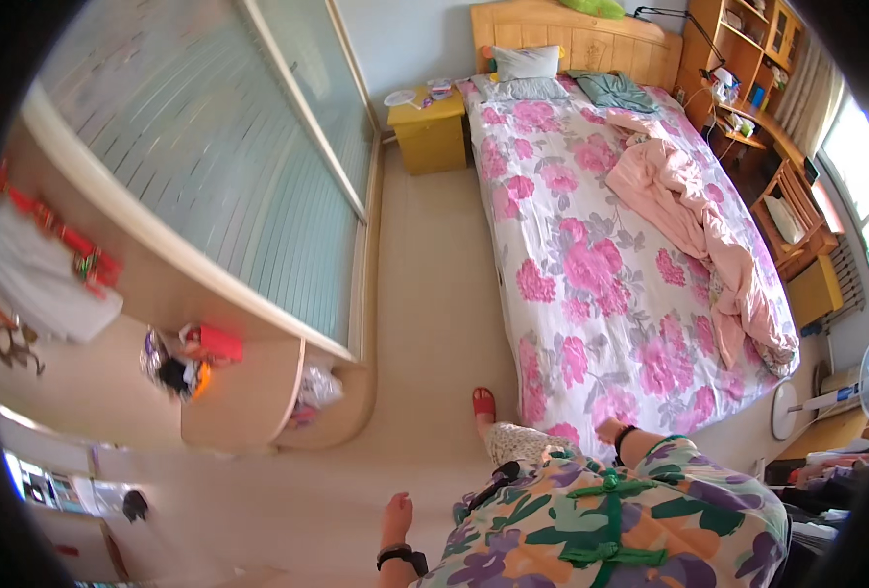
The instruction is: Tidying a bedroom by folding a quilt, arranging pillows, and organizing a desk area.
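Note:
My left hand (397,512) hangs over the floor at my side, a dark band on its wrist. Nothing shows in it; its fingers look loose and are strongly foreshortened. My right hand (611,429) is by the near end of the bed, with another dark band on the wrist. It also looks empty, its fingers loosely apart, and whether it touches the bed cannot be told. A bedsheet (552,284) with pink flowers covers the bed. On its right side lies a crumpled pink quilt (665,186). One foot in a red slipper (483,402) stands on the floor beside the bed.
A yellow nightstand (430,137) stands beside the wooden headboard (581,44). Sliding glass wardrobe doors (209,147) and rounded shelves (239,402) run along the left. A wooden desk (768,127), a chair (792,216) and a white fan (785,412) are at the right.

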Available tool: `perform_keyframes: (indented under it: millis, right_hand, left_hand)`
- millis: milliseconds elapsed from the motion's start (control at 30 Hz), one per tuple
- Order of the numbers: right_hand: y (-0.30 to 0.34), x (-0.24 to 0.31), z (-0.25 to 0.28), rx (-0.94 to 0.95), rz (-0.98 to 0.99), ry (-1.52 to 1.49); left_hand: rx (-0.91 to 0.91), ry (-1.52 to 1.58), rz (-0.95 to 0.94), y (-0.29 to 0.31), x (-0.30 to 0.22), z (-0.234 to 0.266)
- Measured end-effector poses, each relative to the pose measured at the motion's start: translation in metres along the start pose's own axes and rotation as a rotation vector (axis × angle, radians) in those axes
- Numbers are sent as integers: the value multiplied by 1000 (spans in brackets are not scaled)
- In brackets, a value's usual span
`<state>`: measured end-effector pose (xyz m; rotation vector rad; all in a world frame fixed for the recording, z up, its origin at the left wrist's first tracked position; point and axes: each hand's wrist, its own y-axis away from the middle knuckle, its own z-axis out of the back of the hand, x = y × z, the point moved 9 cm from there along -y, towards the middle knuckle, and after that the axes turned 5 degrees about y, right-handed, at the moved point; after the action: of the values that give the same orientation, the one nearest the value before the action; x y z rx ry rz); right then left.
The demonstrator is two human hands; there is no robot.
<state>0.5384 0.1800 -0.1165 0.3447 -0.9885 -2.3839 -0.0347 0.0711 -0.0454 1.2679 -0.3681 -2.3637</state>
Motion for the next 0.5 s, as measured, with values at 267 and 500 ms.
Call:
perform_keyframes:
  millis: [267, 500]
  right_hand:
    - [-111, 23, 103, -279, -124, -169]
    - [-190, -41, 193, -468, -663, -1883]
  left_hand:
    - [576, -800, -197, -93, 54, 79]
    - [251, 37, 245, -260, -103, 135]
